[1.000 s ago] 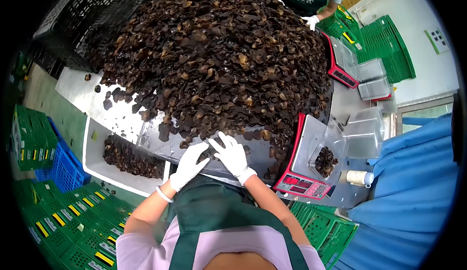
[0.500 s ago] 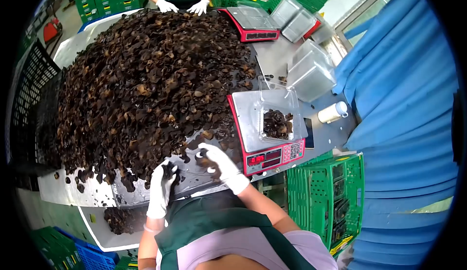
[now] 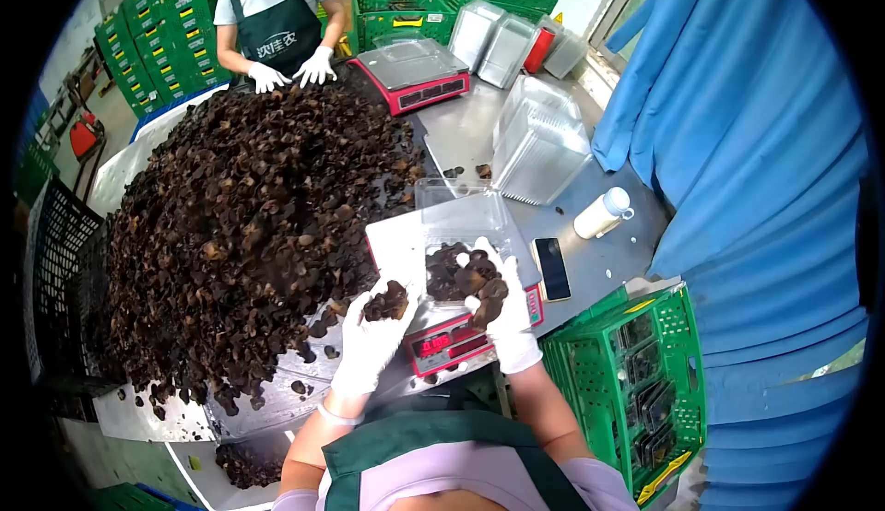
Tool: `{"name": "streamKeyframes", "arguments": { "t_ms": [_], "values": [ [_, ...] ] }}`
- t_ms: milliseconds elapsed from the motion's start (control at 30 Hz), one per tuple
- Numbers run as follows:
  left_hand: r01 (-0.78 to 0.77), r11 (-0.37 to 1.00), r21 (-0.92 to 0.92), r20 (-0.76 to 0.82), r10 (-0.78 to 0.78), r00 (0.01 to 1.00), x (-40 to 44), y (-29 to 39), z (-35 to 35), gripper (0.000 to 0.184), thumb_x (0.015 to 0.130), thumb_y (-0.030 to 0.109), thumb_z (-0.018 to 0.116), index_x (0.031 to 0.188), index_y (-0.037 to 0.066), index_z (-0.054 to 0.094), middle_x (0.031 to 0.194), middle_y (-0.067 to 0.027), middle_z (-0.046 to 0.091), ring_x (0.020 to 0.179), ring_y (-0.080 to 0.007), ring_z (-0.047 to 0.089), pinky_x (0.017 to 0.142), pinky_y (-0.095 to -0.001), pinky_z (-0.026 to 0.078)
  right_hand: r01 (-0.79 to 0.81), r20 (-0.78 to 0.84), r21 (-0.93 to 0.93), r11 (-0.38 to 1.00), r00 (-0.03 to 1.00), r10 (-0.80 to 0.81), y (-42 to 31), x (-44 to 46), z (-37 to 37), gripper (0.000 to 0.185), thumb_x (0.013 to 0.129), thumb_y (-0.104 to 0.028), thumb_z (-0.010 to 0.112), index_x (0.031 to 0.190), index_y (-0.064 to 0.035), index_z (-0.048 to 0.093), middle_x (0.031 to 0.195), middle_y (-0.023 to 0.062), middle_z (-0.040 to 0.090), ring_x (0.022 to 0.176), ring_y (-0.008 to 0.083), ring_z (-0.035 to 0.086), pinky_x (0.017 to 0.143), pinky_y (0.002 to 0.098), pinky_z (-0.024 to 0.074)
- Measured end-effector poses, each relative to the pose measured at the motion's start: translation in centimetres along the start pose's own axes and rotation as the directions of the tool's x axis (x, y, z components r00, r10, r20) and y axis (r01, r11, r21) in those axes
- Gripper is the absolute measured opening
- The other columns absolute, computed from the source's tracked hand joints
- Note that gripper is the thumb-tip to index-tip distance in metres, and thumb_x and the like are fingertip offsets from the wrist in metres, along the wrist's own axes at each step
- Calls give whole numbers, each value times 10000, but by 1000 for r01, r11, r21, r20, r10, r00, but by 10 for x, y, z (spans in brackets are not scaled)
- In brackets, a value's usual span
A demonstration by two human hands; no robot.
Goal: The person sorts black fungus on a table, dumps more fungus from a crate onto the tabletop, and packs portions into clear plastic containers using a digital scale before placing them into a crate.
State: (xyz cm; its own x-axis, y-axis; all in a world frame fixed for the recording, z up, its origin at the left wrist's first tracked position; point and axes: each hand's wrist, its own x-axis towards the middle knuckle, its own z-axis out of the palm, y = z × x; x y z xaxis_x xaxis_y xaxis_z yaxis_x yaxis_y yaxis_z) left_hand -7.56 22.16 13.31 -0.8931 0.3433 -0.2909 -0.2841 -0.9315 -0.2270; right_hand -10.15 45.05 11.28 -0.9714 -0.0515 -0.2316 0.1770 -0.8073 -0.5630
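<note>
Both my hands wear white gloves. My left hand (image 3: 367,347) holds a small clump of dark wood ear mushrooms (image 3: 387,301) just left of a clear plastic box (image 3: 464,220). Over the box's right side, my right hand (image 3: 513,325) is closed on several brown wood ear pieces (image 3: 490,301). The box stands with its lid raised on a red digital scale (image 3: 391,236) and has more wood ears (image 3: 442,276) inside. The scale's lit digits are too blurred to read. To the left spreads a large heap of wood ears (image 3: 240,225).
Across the table, a co-worker's gloved hands (image 3: 293,72) rest at the heap near a second scale (image 3: 415,67). Stacked clear boxes (image 3: 542,147), a white bottle (image 3: 604,213) and a phone (image 3: 551,269) stand at right. A green crate (image 3: 599,373) holds filled boxes below.
Both hands have moved from the heap's near edge up and right to the box on the scale, carrying wood ears. The head view has shifted, showing more of the co-worker.
</note>
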Motion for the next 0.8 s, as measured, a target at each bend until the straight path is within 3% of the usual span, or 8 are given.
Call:
{"name": "streamKeyframes", "arguments": {
  "t_ms": [100,167,200,233,267,300,567,800],
  "values": [
    [-59,963,264,111,30,993,32,-21,0,456,916,196,506,1298,-49,465,1312,-210,504,1218,-358,483,1048,-473,398,-15,80,108,994,997,6,-40,32,-24,563,1007,-447,342,1357,-12,414,1068,119,614,889,204,630,706,307,541],
    [-331,661,673,229,239,944,54,-43,2,439,898,228,564,1289,32,519,1272,-150,552,1216,-287,492,1052,-446,369,128,100,-158,979,989,-113,-53,21,14,579,992,-488,353,1303,-20,489,1146,123,615,969,206,631,761,315,540],
    [-333,658,676,222,248,943,64,-46,-1,439,898,228,564,1289,32,519,1272,-150,552,1216,-287,492,1052,-446,369,208,60,-410,888,978,-201,-58,14,31,562,1000,-482,334,1237,-23,555,1129,101,624,985,186,615,811,313,522],
    [-537,-132,833,551,287,784,74,-48,-5,410,856,254,605,1230,87,579,1241,-136,570,1227,-294,478,1035,-459,352,372,171,-640,672,922,-347,-52,34,4,530,1012,-445,328,1181,-17,590,1120,92,631,1013,181,599,890,315,477],
    [-416,-822,388,767,39,640,81,-49,-8,383,814,280,646,1171,143,639,1211,-123,588,1237,-301,463,1017,-472,334,411,242,-684,602,907,-344,-50,38,-2,507,1016,-418,331,1155,-12,601,1115,93,635,1020,186,597,917,317,456],
    [-338,-923,184,731,-101,675,73,-59,7,409,797,266,672,1183,137,628,1231,-115,586,1242,-301,463,1032,-457,323,453,313,-718,528,888,-336,-48,40,-7,486,1020,-391,334,1130,-7,612,1110,94,639,1027,191,594,944,320,434],
    [-261,-871,416,754,170,635,27,-33,-6,476,778,127,680,1231,40,563,1255,-154,559,1152,-350,512,1003,-438,367,506,273,-683,527,846,-458,-81,38,-8,469,1035,-340,312,1060,35,592,1078,168,628,1031,242,604,930,363,473],
    [82,-864,497,730,468,498,-62,31,-80,344,830,45,635,1172,44,601,1203,-136,591,1187,-312,512,1012,-398,390,407,167,-784,468,865,-473,-101,8,-44,452,1011,-377,399,1098,29,577,1080,125,617,994,185,597,842,307,484]
  ]
}}
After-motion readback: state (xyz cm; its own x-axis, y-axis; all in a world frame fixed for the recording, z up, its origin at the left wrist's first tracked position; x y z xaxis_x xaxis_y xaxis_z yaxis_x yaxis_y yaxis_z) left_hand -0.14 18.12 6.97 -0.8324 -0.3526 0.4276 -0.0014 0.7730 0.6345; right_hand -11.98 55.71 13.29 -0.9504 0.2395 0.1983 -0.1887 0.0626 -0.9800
